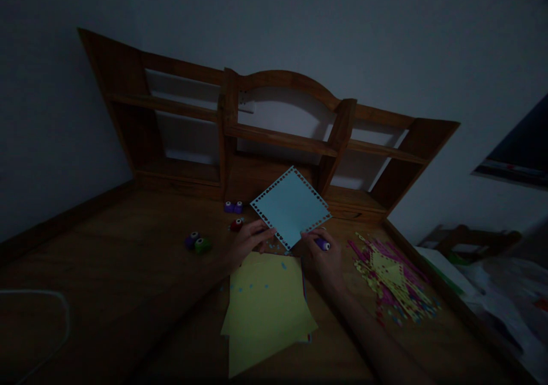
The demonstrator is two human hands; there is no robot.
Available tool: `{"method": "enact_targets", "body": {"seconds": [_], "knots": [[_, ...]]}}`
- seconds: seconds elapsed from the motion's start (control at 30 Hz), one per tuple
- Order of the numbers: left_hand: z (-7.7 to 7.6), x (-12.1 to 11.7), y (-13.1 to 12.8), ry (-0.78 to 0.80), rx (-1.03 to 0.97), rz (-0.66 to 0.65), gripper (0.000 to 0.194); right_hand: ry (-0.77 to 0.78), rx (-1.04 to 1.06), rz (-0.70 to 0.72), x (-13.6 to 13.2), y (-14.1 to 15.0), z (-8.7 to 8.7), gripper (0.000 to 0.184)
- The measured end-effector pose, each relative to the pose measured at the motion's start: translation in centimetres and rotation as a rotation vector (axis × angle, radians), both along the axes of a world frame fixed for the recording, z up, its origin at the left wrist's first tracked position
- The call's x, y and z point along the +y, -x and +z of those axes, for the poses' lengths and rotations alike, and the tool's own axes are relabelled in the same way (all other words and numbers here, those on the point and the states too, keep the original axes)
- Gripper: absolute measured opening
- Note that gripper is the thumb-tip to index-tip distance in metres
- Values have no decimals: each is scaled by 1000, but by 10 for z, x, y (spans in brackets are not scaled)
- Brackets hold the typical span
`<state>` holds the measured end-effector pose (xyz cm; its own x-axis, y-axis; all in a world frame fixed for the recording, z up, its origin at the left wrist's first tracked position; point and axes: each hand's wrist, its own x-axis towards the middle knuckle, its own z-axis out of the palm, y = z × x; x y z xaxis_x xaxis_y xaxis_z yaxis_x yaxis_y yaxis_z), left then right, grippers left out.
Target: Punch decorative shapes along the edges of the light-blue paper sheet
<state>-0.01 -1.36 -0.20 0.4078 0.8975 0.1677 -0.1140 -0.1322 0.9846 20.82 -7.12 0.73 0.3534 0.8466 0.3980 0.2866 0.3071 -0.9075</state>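
A light blue square of paper (291, 205), its edges punched with rows of small holes, is held up tilted like a diamond above the desk. My left hand (252, 237) pinches its lower left edge between thumb and fingers. On the lower right edge, my right hand (323, 252) grips the paper with thumb and forefinger, and a purple paper punch (322, 244) sits in that same hand. Below lies a stack of yellow paper (268, 308) with a few tiny blue cut-outs scattered on it.
A red punch (236, 224) and two purple punches (233, 207) stand beyond my left hand. Further left are a green punch (202, 245) and another purple one (192, 239). Yellow and pink paper strips (389, 276) are heaped at right. A wooden shelf unit (282, 136) backs the desk.
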Motion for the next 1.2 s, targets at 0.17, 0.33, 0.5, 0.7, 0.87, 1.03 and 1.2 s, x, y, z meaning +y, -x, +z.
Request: {"method": "enact_targets", "body": {"seconds": [0.17, 0.33, 0.5, 0.7, 0.87, 1.03, 1.2], "knots": [[3, -2, 0, 7, 21, -6, 30, -23, 3, 11, 1, 1, -1, 20], [-3, 1, -1, 11, -10, 4, 30, -17, 21, 2, 1, 1, 0, 20], [-4, 3, -1, 14, -4, -11, 30, -22, 17, 2, 0, 2, 1, 20], [-3, 2, 0, 12, 5, -5, 30, -11, 22, 2, -1, 2, 2, 22], [-3, 2, 0, -2, 13, -6, 30, -7, 25, -9, -1, 3, 3, 23], [-3, 2, 1, -19, 16, 9, 30, -12, 13, 7, -2, 3, 3, 21], [-6, 3, -1, -23, -1, 15, 29, -18, 25, 9, 0, 1, 0, 21]]}}
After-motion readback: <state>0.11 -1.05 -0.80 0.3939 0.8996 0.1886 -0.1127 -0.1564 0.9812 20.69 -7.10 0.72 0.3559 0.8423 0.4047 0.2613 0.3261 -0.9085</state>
